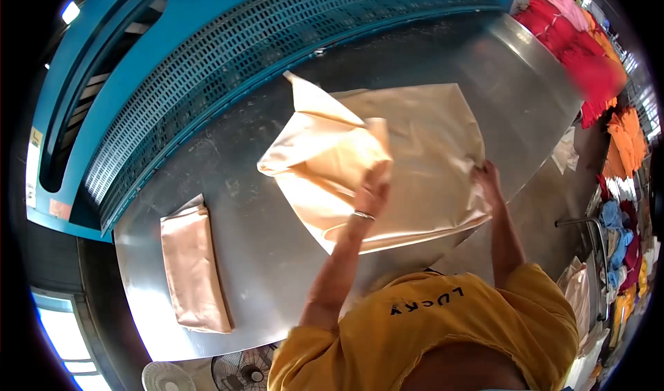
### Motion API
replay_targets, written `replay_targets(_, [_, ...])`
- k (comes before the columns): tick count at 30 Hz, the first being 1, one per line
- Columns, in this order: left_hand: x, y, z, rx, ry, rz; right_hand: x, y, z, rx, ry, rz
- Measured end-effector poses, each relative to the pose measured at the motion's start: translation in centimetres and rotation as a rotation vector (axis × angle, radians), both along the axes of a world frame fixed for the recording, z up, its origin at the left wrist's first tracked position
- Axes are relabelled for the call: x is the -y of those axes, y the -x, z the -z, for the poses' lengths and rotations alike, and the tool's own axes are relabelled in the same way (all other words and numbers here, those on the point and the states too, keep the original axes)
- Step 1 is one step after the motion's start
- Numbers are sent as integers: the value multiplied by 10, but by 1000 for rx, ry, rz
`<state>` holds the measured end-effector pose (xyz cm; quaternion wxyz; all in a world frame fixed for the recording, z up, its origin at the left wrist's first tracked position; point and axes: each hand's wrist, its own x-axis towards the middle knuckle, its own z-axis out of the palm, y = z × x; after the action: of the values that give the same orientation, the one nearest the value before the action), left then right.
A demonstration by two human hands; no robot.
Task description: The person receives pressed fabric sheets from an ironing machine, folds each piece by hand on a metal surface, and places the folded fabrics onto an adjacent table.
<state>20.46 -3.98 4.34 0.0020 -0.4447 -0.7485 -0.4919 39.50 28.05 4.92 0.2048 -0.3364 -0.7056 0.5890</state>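
Note:
A large peach-coloured satin cloth lies on the metal table, its left part folded over and bunched up, with one pointed corner sticking out at the far left. My left hand, with a bracelet at the wrist, is closed on the folded-over layer near the middle; its fingers are slightly blurred. At the cloth's right edge, my right hand grips the fabric with bent fingers. Further left lies a neatly folded peach cloth, apart from both hands.
The steel table has a curved front edge near my body. Behind it runs a blue perforated machine guard. Red fabric and orange fabric are piled at right, near a metal rail. Fans stand below the front edge.

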Motion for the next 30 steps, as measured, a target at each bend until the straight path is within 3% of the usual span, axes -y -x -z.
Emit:
replay_targets(1, [-22, -36, 2, 377, -18, 106, 21, 22, -23, -168, 109, 2])
replay_targets(2, [-29, -70, -22, 491, 220, 150, 54, 46, -59, -255, 64, 55])
replay_targets(4, [-40, -123, -29, 51, 200, 50, 107, 84, -105, -450, 205, -64])
replay_targets(6, [-54, -147, -19, 3, 340, -202, 158, 106, -145, -308, 379, -332])
replay_targets(8, [-58, -142, -20, -2, 277, -308, 183, 126, -142, -271, 263, -816])
replay_targets(10, [-27, -141, 0, 775, -383, -386, 186, 127, -151, -216, 216, -1007])
replay_targets(12, [19, -151, 23, 1505, -1122, -398, 166, 132, -117, -176, 43, -832])
replay_targets(13, [48, -159, 2, 1281, -761, -570, 148, 134, -98, -73, -87, -674])
replay_targets(14, [74, -168, -24, 1044, -401, -713, 122, 143, -55, -147, -161, -551])
replay_targets(15, [89, -176, -30, 803, -484, -864, 104, 143, -46, -159, -355, -422])
replay_targets(16, [102, -180, -32, 553, -554, -1002, 92, 144, -41, -35, -90, -229])
replay_targets(17, [117, -176, -30, 389, -337, -1264, 93, 146, -41, -42, 29, -172])
replay_targets(18, [129, -169, -28, 545, -469, -1188, 96, 151, -42, -51, 143, -118])
replay_targets(20, [130, -152, -47, 751, -645, -1114, 123, 168, -59, 5, 240, -329])
replay_targets(21, [129, -140, -48, 817, -823, -1050, 124, 198, -10, -74, -126, -309])
replay_targets(22, [147, -130, -13, 1023, -717, -1027, 148, 208, -28, -2, 168, -371])
replay_targets(24, [149, -108, -20, 978, -709, -885, 166, 245, -6, -26, 450, -456])
replay_targets(26, [172, -87, -22, 1016, -745, -1069, 233, 259, -57, -212, 522, -567])
replay_targets(28, [216, -76, -84, 940, -881, -993, 297, 281, -101, -111, 388, -668])
replay_targets(29, [254, -74, -83, 769, -646, -1026, 334, 294, -116, -163, 432, -723])
replay_targets(30, [284, -78, -117, 750, -766, -1054, 369, 306, -136, -157, 403, -752])
